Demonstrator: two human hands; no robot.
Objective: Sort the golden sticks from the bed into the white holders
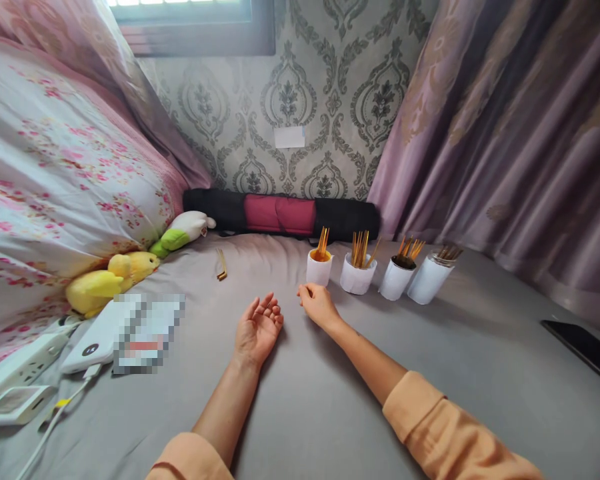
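Observation:
My left hand (261,327) rests palm up on the grey sheet, fingers a little curled and apart, with nothing in it. My right hand (319,305) is closed, thumb and fingers pressed together; anything between them is too small or hidden to make out. Just behind it stands a white-wrapped pot (319,269) with thin orange-gold sticks (323,244) upright in it. To its right are a wider white pot (359,277) of gold sticks, a tilted-looking white pot (397,280) with a dark inside, and a white-wrapped glass jar (431,280) of brown sticks.
A few loose gold sticks (222,265) lie on the grey sheet (330,413). At the left are plush toys (97,283), a white power bank (93,340), a power strip (25,363) and a cable. A phone (583,350) lies far right; a black-and-red roll (280,213) lines the wall.

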